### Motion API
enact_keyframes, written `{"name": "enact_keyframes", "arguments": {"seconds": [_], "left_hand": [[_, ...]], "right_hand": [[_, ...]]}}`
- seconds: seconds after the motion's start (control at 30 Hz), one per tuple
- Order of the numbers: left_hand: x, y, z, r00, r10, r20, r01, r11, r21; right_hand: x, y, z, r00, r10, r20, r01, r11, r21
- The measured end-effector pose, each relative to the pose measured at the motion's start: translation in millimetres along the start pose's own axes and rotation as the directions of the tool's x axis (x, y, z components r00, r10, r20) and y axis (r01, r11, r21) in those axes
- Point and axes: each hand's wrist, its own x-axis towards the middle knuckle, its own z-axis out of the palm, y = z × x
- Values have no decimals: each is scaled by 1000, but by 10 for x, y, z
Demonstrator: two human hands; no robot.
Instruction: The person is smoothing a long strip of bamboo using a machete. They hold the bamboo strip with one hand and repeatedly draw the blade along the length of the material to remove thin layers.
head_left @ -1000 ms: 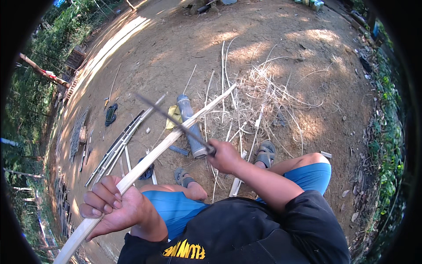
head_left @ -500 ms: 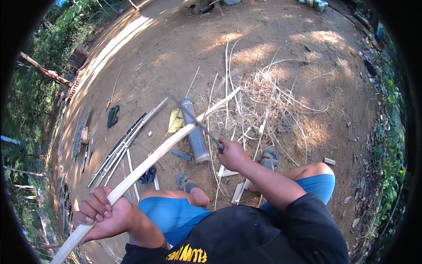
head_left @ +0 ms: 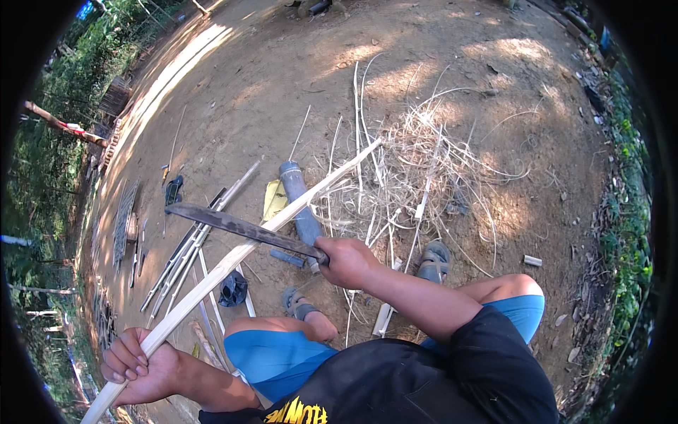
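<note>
My left hand (head_left: 145,367) is closed round the lower end of a long pale wooden strip (head_left: 205,285). The strip slants up and away to the right, its far tip near a heap of thin shavings (head_left: 417,162). In my right hand (head_left: 349,263) is the handle of a machete (head_left: 233,225). Its dark blade points left and lies across the strip at about mid-length; whether the edge bites into the wood I cannot tell. Under the strip's upper part lies a grey cylinder (head_left: 305,219), partly hidden by it and by the blade.
A yellow sheet (head_left: 274,200) lies beside the cylinder, and a black bag (head_left: 234,288) rests near my left knee. Several poles (head_left: 185,265) lie on the dirt at the left. My sandalled feet (head_left: 433,261) are among loose strips. Plants (head_left: 625,219) line the right side.
My right hand has moved left and nearer to me, and the machete blade has swung from pointing up and away to lying leftward across the strip. My left hand has shifted slightly lower left.
</note>
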Motion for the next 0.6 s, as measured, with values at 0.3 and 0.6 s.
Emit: {"name": "enact_keyframes", "arguments": {"seconds": [0.3,0.6], "left_hand": [[251,-85,-107,999,-37,26,37,999,33],[476,-11,-244,988,-76,134,76,997,9]], "right_hand": [[374,477,-22,971,237,21,-238,964,123],[830,1268,-193,952,299,-64,-297,954,48]]}}
